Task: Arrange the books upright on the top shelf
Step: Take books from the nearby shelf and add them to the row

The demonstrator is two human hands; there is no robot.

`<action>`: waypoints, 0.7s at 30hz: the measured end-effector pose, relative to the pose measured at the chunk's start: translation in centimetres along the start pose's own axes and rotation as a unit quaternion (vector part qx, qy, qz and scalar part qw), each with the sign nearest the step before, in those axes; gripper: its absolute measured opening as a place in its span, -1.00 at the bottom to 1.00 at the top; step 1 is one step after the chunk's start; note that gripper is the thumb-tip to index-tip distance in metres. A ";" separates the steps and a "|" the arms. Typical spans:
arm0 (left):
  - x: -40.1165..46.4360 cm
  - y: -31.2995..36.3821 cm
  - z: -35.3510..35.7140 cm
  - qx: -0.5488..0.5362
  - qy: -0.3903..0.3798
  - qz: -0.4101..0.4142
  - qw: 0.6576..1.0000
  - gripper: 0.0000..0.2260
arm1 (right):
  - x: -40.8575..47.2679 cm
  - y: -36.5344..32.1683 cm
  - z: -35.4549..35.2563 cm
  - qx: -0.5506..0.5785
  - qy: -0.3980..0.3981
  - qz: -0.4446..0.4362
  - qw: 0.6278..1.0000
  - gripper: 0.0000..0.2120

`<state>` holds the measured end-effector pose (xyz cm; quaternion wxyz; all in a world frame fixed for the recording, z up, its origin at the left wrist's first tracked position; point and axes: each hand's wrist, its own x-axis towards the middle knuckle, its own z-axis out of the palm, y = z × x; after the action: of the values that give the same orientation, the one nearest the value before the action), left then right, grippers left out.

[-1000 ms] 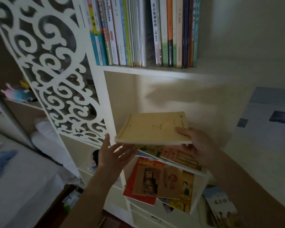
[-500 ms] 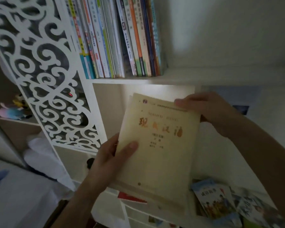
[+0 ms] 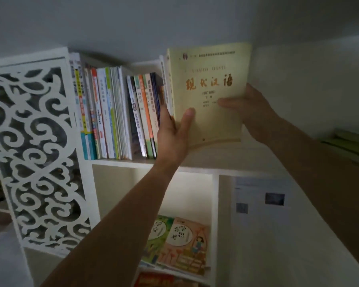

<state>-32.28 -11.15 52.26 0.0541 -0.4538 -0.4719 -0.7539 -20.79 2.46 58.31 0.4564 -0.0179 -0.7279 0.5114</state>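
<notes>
A pale yellow book (image 3: 209, 71) with red characters on its cover stands upright on the top shelf (image 3: 226, 156), at the right end of a row of upright books (image 3: 112, 114). My left hand (image 3: 174, 131) grips its spine edge, thumb across the cover and fingers behind. My right hand (image 3: 251, 112) holds the book's right edge, with the thumb on the cover. The book's bottom edge sits at or just above the shelf board; I cannot tell if it touches.
A white carved scroll panel (image 3: 35, 154) closes the shelf's left side. Colourful picture books (image 3: 182, 245) lie flat in the cubby below. Green books (image 3: 348, 143) lie at the far right. To the right of the yellow book the top shelf is bare.
Both hands lifted the yellow book from below the top shelf up onto shelf level and brought it upright beside the row. My view tilted upward.
</notes>
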 end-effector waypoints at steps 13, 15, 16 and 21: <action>1.7 -7.7 -0.1 0.359 -0.010 0.084 0.930 -0.54 | 6.2 8.9 2.7 0.162 0.086 0.099 0.978 -0.74; 1.5 -8.4 -0.6 0.416 0.018 0.163 0.894 -0.50 | 6.8 9.3 3.9 0.168 0.076 0.084 0.979 -0.88; 1.4 -8.6 -0.7 0.432 0.026 0.186 0.882 -0.50 | 7.1 9.7 4.5 0.170 0.064 0.079 0.980 -0.85; 0.7 -9.9 -1.1 0.483 0.069 0.178 0.855 -0.53 | 9.4 11.5 7.7 0.179 0.016 0.132 0.975 -0.66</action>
<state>-38.39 -6.31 46.09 0.4319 -0.3940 -0.6828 -0.4382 -36.57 7.00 55.23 0.3925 -0.0400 -0.6085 0.6885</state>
